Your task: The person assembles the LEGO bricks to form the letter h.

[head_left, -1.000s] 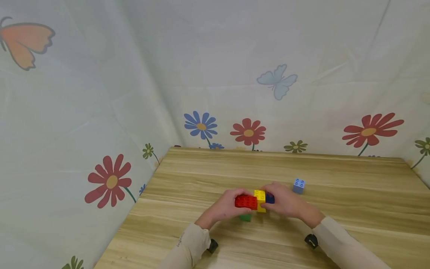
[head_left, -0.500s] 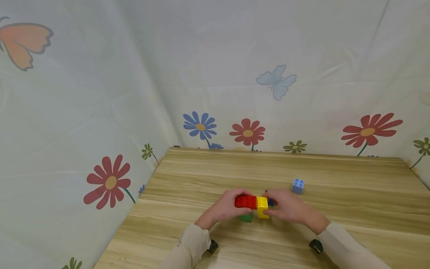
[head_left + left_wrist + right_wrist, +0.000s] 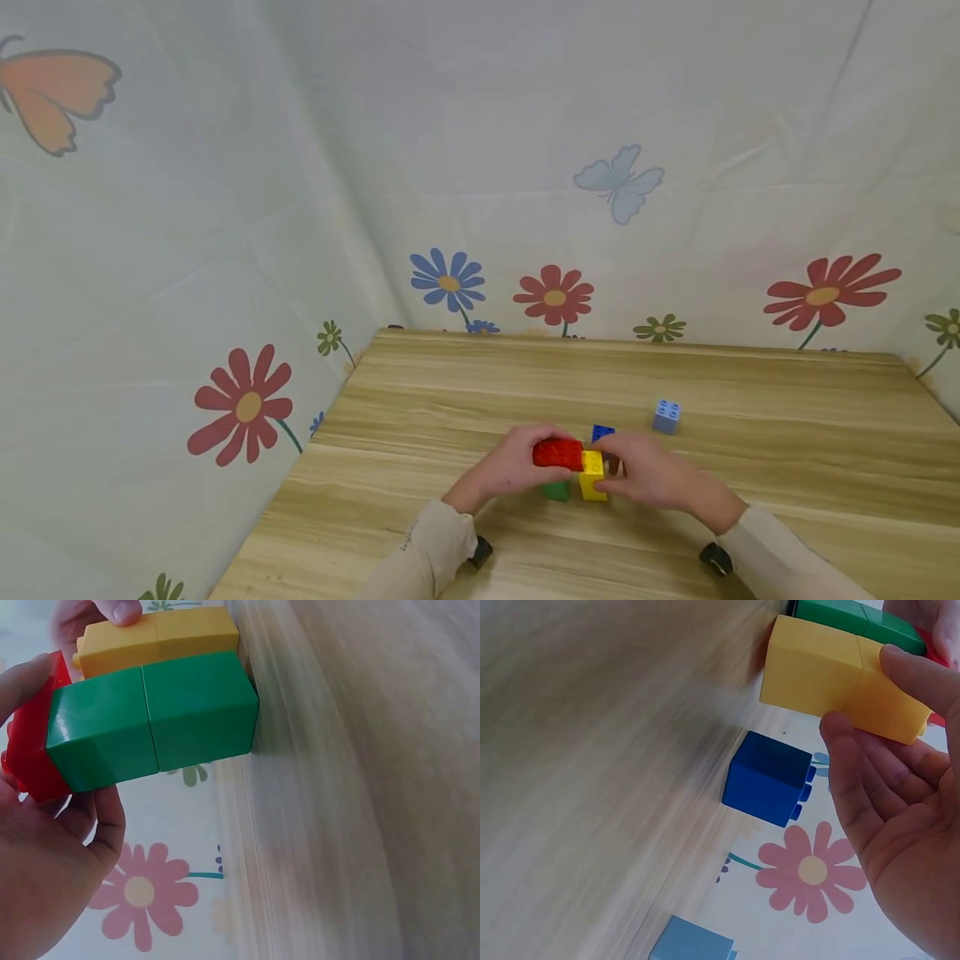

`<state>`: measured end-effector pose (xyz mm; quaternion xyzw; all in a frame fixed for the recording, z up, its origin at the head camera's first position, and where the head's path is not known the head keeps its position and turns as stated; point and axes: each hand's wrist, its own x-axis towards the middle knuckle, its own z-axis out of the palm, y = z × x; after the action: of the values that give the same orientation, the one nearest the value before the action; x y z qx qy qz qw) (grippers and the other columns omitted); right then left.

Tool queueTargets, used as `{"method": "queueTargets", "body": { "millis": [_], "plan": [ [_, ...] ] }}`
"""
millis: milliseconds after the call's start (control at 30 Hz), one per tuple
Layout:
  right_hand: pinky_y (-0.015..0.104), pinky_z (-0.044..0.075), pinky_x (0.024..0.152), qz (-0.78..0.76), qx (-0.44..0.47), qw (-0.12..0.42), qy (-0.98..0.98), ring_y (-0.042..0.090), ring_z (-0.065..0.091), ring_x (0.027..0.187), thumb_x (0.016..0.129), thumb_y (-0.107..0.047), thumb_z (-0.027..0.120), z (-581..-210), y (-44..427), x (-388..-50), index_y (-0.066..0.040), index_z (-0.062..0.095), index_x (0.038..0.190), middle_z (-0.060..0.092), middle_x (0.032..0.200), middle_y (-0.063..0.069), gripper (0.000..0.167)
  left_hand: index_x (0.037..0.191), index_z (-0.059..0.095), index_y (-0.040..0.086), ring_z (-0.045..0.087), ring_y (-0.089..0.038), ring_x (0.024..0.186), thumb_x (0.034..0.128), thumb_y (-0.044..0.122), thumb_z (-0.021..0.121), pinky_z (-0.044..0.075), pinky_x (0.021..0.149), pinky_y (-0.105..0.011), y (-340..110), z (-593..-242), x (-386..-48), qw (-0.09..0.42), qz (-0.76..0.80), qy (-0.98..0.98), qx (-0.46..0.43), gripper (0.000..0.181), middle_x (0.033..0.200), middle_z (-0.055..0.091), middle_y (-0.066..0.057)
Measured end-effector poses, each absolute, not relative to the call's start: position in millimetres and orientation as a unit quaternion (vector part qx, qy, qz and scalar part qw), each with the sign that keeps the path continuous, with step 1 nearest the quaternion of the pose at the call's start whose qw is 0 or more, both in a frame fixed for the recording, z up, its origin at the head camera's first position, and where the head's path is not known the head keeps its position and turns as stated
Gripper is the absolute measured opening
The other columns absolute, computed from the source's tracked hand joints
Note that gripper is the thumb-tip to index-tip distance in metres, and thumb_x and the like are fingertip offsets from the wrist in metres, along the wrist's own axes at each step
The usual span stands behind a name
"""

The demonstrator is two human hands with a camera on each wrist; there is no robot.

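My left hand [image 3: 517,460] grips a long red brick [image 3: 558,454] that sits on top of a stack of two green bricks [image 3: 154,720]. Beside it stands a stack of two yellow bricks [image 3: 593,477], which my right hand [image 3: 660,473] pinches between thumb and fingers. In the left wrist view the yellow stack [image 3: 157,639] is right alongside the green one. A dark blue brick [image 3: 766,778] stands on the table just behind my right hand's fingers, not held.
A light blue brick [image 3: 666,417] stands on the wooden table [image 3: 480,375], behind and to the right of my hands. A white sheet [image 3: 480,125] printed with flowers and butterflies hangs behind the table and at its left.
The yellow stack has moved a little toward the front and right with my right hand, uncovering more of the dark blue brick. My left hand and the red brick have shifted slightly right.
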<state>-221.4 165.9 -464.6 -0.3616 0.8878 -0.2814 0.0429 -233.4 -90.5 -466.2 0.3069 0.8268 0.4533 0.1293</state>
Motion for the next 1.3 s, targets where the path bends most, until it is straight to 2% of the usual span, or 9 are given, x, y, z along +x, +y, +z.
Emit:
{"method": "queueTargets", "body": {
  "millis": [333, 567, 800, 1033, 1300],
  "plan": [
    [0.029, 0.058, 0.072, -0.313, -0.372, 0.049, 0.873, 0.008, 0.064, 0.084, 0.092, -0.019, 0.085, -466.6, 167.6, -219.7, -0.004, 0.070, 0.116, 0.071, 0.099, -0.005, 0.031, 0.129, 0.070, 0.013, 0.060, -0.006, 0.100, 0.0964, 0.022, 0.081, 0.053, 0.088, -0.023, -83.4, -466.8, -232.3, 0.126, 0.444, 0.832, 0.307, 0.036, 0.124, 0.070, 0.002],
    [0.028, 0.058, 0.074, -0.327, -0.366, 0.072, 0.868, 0.008, 0.065, 0.086, 0.093, -0.019, 0.083, -469.4, 167.8, -219.5, -0.003, 0.069, 0.117, 0.072, 0.100, -0.004, 0.033, 0.131, 0.069, 0.014, 0.059, -0.005, 0.100, 0.0975, 0.023, 0.079, 0.052, 0.088, -0.023, -80.6, -467.7, -232.4, 0.127, 0.429, 0.838, 0.312, 0.036, 0.125, 0.069, 0.003],
    [0.026, 0.056, 0.070, -0.320, -0.371, 0.060, 0.869, 0.005, 0.063, 0.082, 0.093, -0.019, 0.083, -471.9, 169.5, -221.7, -0.001, 0.069, 0.115, 0.072, 0.096, -0.005, 0.032, 0.136, 0.068, 0.013, 0.059, -0.006, 0.101, 0.0982, 0.021, 0.078, 0.052, 0.088, -0.023, -77.5, -466.0, -231.1, 0.128, 0.430, 0.837, 0.313, 0.040, 0.127, 0.069, 0.002],
    [0.028, 0.058, 0.072, -0.319, -0.374, 0.061, 0.868, 0.007, 0.063, 0.082, 0.092, -0.019, 0.084, -471.8, 170.3, -221.9, -0.001, 0.069, 0.115, 0.071, 0.097, -0.005, 0.033, 0.134, 0.070, 0.015, 0.059, -0.006, 0.097, 0.0992, 0.026, 0.077, 0.053, 0.085, -0.023, -74.1, -466.4, -230.7, 0.128, 0.434, 0.841, 0.295, 0.037, 0.121, 0.070, 0.005],
    [0.029, 0.059, 0.072, -0.322, -0.377, 0.062, 0.866, 0.009, 0.064, 0.081, 0.092, -0.019, 0.084, -470.3, 171.4, -221.4, -0.001, 0.070, 0.114, 0.071, 0.096, -0.006, 0.032, 0.132, 0.072, 0.011, 0.060, -0.005, 0.098, 0.0987, 0.023, 0.078, 0.053, 0.085, -0.021, -71.0, -464.1, -230.8, 0.121, 0.425, 0.843, 0.307, 0.036, 0.124, 0.072, 0.002]
  ]
}}
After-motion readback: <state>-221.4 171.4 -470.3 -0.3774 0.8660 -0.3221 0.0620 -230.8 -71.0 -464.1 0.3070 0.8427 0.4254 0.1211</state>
